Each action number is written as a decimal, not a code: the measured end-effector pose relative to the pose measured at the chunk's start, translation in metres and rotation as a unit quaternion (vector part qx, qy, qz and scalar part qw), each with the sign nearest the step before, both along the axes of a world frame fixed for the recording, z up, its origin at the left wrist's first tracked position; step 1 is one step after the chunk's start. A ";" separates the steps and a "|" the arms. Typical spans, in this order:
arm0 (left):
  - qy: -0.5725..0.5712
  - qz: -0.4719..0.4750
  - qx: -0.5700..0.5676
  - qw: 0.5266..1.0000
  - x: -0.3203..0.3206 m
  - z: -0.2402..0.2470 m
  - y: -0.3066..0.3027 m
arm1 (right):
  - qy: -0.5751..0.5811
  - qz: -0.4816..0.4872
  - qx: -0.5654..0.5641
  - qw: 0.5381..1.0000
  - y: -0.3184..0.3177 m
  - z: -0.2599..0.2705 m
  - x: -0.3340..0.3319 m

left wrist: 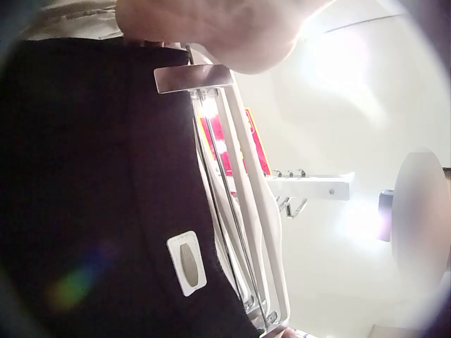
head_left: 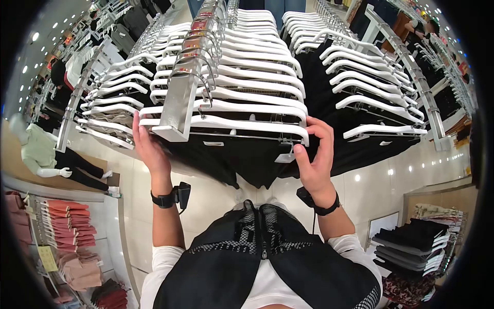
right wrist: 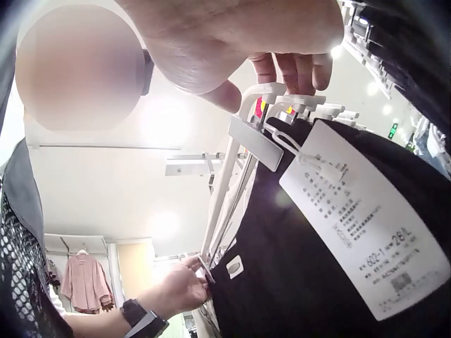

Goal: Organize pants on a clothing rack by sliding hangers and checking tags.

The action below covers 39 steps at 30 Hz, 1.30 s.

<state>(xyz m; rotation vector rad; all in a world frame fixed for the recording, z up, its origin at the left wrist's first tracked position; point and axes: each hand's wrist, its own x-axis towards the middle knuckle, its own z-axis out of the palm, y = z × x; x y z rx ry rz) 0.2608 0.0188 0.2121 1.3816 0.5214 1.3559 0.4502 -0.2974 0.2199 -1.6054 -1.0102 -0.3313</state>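
Observation:
White clip hangers (head_left: 247,122) hang in a row on a metal display arm (head_left: 177,110) in front of me. My left hand (head_left: 154,154) holds the left ends of the front hangers, fingers along the outer side. At the right ends, my right hand (head_left: 316,157) curls its fingers behind the hangers, thumb at the front. A black garment (left wrist: 91,169) hangs from the front hanger by metal clips, one clip (left wrist: 194,79) just below my left hand. A white sticker (left wrist: 187,263) is on its top edge. Beneath my right hand dangles a printed white tag (right wrist: 373,232).
More white hangers with dark clothes fill the rails left (head_left: 116,105) and right (head_left: 375,100). A mannequin (head_left: 38,149) stands at the left. Low shelves hold folded pink clothes (head_left: 69,224) at lower left and black and grey clothes (head_left: 411,242) at lower right.

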 end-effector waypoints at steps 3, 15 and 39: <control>-0.026 -0.021 -0.007 0.999 -0.001 -0.004 0.001 | -0.005 -0.017 -0.003 1.000 0.003 0.002 -0.005; -0.081 -0.044 0.058 0.994 -0.008 -0.020 0.004 | -0.006 -0.029 0.061 0.998 -0.004 -0.008 -0.008; 0.109 0.013 0.149 0.983 -0.008 0.002 0.021 | 0.003 -0.028 0.003 1.000 0.010 0.011 0.006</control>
